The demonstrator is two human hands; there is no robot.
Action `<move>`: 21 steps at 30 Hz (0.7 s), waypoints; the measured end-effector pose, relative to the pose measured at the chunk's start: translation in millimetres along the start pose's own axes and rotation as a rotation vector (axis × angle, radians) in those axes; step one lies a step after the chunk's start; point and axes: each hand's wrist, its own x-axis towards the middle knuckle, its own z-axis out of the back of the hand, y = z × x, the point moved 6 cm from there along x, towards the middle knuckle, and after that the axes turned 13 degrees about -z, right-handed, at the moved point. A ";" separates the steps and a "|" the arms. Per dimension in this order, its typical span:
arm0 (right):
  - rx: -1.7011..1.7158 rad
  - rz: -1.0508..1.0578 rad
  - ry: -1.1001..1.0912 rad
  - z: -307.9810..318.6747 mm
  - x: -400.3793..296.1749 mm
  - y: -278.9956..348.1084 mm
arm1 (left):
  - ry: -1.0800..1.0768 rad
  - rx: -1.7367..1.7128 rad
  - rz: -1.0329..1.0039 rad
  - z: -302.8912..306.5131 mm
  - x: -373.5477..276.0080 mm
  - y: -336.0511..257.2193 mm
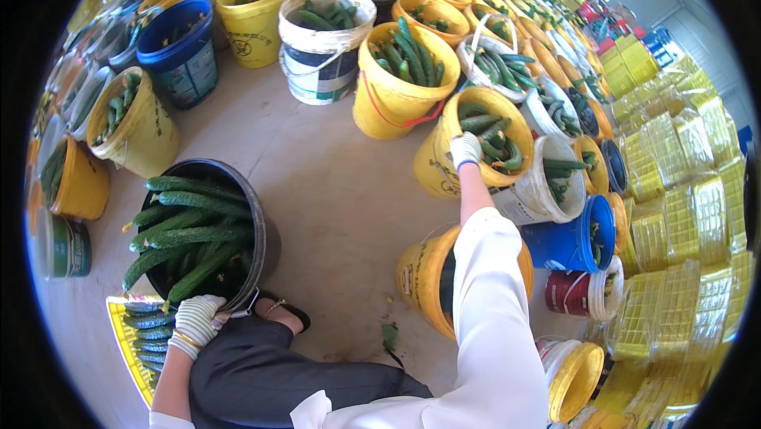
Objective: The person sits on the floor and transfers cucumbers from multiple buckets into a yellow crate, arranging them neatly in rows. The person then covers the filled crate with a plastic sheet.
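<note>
My left hand point(197, 323), in a striped knit glove, is closed at the near edge of a black bucket point(261, 239), on the grip of its wire handle point(247, 310). Long green cucumbers point(199, 233) fill that bucket, and several stick out over its left rim. To the right, my right hand point(465, 150), gloved too, grips the near-left rim of a yellow bucket point(455, 126). Shorter, curved cucumbers point(490, 132) lie inside it. My fingertips there are partly hidden.
Beside my left wrist a yellow crate point(128, 346) holds rows of cucumbers. An orange-yellow bucket point(416, 268) stands under my right forearm. Many buckets ring the floor, including a blue bucket point(178, 60). Wrapped yellow crates point(672, 221) are stacked at right. A leaf point(389, 336) lies on the floor.
</note>
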 end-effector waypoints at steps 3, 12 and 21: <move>-0.079 0.116 -0.122 3.9 -9.4 6.2 | -0.008 0.083 0.006 -11.0 -7.1 10.5; 0.041 0.222 0.015 10.0 -150.0 -13.4 | -0.098 0.092 -0.031 -15.2 -8.6 15.0; 0.064 0.546 0.096 -6.1 -324.7 25.5 | -0.068 0.036 0.032 -14.3 -1.7 15.3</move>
